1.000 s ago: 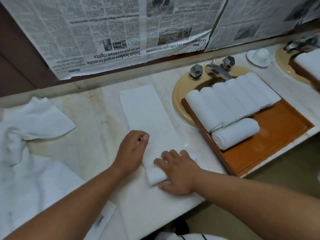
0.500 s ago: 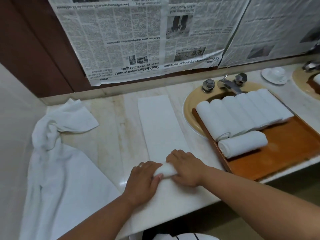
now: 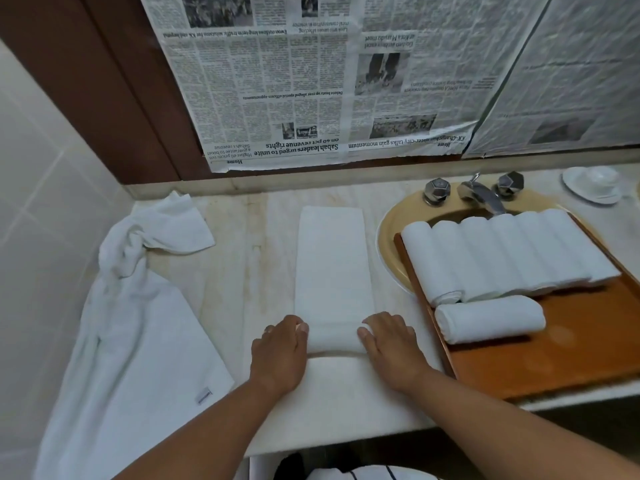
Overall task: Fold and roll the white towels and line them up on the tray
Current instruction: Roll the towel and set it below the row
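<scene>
A white towel (image 3: 330,268), folded into a long strip, lies on the marble counter and runs away from me. Its near end is rolled into a short roll (image 3: 333,339). My left hand (image 3: 281,351) grips the roll's left end and my right hand (image 3: 391,344) grips its right end, fingers curled over it. To the right, a wooden tray (image 3: 540,362) sits across a sink. On the tray, several rolled white towels (image 3: 502,256) lie in a row, with one more roll (image 3: 490,318) lying crosswise in front of them.
A crumpled pile of white towels (image 3: 138,306) covers the counter's left side and hangs over its front edge. Behind the tray stand the faucet (image 3: 479,194) and its two knobs. A white cup on a saucer (image 3: 594,183) sits far right. Newspaper covers the wall behind.
My hands have moved apart from the towel's near end to either end of the roll, which is now wider and thicker. The view has shifted to the left and up.
</scene>
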